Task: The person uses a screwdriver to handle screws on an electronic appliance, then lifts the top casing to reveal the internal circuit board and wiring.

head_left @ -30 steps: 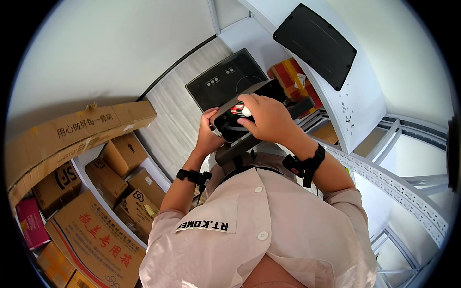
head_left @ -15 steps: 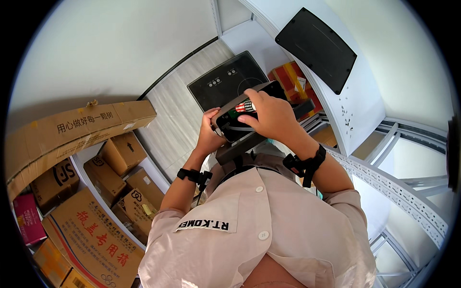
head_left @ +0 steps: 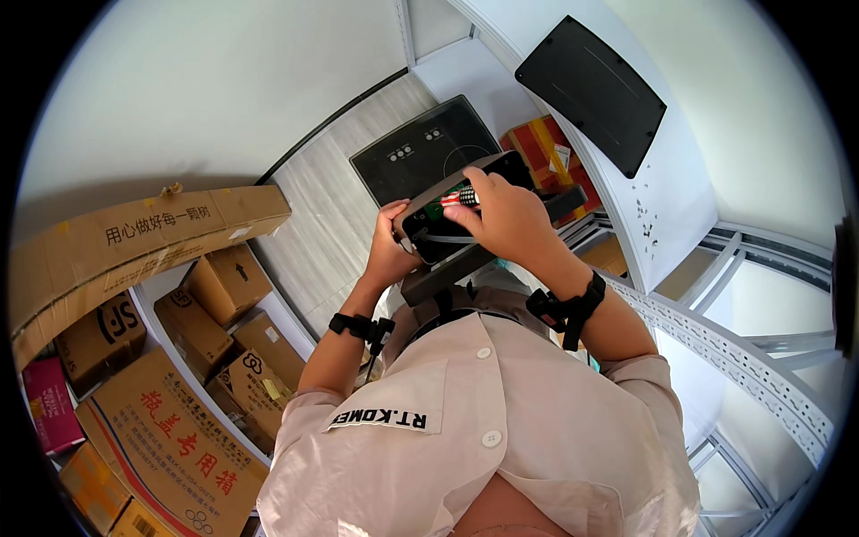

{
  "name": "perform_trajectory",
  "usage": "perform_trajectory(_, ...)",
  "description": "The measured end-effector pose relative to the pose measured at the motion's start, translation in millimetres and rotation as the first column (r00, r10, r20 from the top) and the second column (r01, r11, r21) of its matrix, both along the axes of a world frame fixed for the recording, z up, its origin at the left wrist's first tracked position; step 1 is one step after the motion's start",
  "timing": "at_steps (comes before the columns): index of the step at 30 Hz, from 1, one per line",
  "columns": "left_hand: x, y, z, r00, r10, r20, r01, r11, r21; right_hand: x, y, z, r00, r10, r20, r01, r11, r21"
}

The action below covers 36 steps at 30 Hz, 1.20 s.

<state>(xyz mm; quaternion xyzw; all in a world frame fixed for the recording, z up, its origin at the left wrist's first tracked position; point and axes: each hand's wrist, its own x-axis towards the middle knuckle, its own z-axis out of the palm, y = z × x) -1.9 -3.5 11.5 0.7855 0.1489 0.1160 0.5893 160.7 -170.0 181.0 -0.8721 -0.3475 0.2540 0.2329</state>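
Note:
A black open casing (head_left: pixel 443 278) is held tilted in front of my waist. My left hand (head_left: pixel 392 248) is closed around its left end, with some fingers hidden behind it. My right hand (head_left: pixel 512 215) pinches a screwdriver (head_left: pixel 456 198) by its red, white and black handle, over the inside of the casing. The tool's tip is hidden. A bit of green circuit board (head_left: pixel 433 212) and a pale cable (head_left: pixel 447 239) show inside. Just beyond lies a dark glass cooktop panel (head_left: pixel 394 166) with small round markings; whether it touches the casing I cannot tell.
On the white shelf (head_left: pixel 684 170) at right lie a black cover plate (head_left: pixel 591 94) and several scattered screws (head_left: pixel 646 215). A red box (head_left: pixel 546 152) sits below it. Cardboard boxes (head_left: pixel 170 438) fill the left shelving, with a long carton (head_left: pixel 152 228) across the top.
The screwdriver handle appears slightly turned and shifted in my right fingers. My left hand and the casing have stayed almost still.

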Motion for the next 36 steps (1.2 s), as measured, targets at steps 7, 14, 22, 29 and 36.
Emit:
perform_trajectory(7, 1.1, -1.3, 3.0, 1.000, 0.004, -0.004, -0.004, 1.000, -0.020, 10.4, -6.9, -18.3, 0.910, 0.314, 0.269, -0.400, 0.833, 0.382)
perform_trajectory(14, -0.6, -1.5, 3.7, 1.000, 0.004, -0.007, -0.004, 1.000, -0.006, -4.8, 0.3, -8.0, 0.999, -0.029, 0.020, 0.028, 0.999, 0.025)
perform_trajectory(22, 1.3, -1.8, -3.2, 0.999, 0.004, 0.035, -0.003, 1.000, -0.024, 1.6, -5.4, -29.3, 0.931, 0.085, 0.355, -0.261, 0.836, 0.483)
perform_trajectory(29, 0.2, -1.1, -0.6, 1.000, 0.008, 0.021, -0.009, 1.000, 0.018, -0.4, -2.1, -19.0, 0.992, 0.015, 0.122, -0.035, 0.986, 0.162)
perform_trajectory(36, 1.1, -0.9, 4.6, 1.000, 0.000, 0.012, 0.001, 1.000, -0.018, -8.2, -5.0, -14.5, 0.969, -0.010, 0.246, -0.059, 0.961, 0.271)
